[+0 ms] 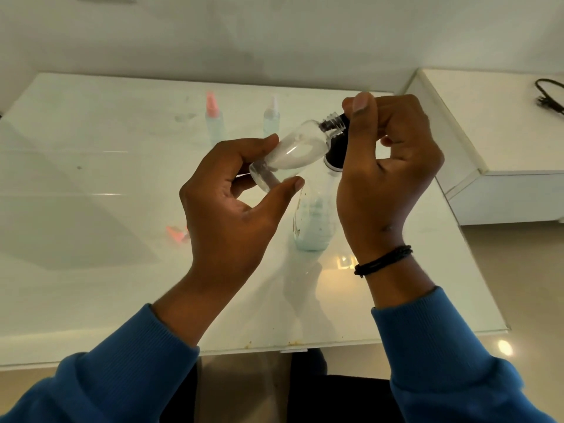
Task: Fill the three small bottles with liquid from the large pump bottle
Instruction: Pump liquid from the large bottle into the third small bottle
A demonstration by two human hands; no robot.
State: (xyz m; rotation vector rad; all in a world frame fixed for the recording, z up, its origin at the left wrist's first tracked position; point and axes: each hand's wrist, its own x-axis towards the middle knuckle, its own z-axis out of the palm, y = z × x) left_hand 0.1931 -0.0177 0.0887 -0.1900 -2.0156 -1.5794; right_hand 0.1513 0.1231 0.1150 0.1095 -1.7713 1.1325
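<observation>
Small clear bottle (293, 154): centre frame, tilted, uncapped, left hand (232, 203) fingers curled round base. Right hand (387, 166) fingers grip black pump head (335, 151) of large bottle (314, 221). Two capped bottles (213, 120) upper centre on counter (91, 178).

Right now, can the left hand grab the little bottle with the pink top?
Probably not yet. The left hand is busy holding the clear small bottle. The pink-topped bottle stands free on the table behind, with nothing blocking it.
</observation>
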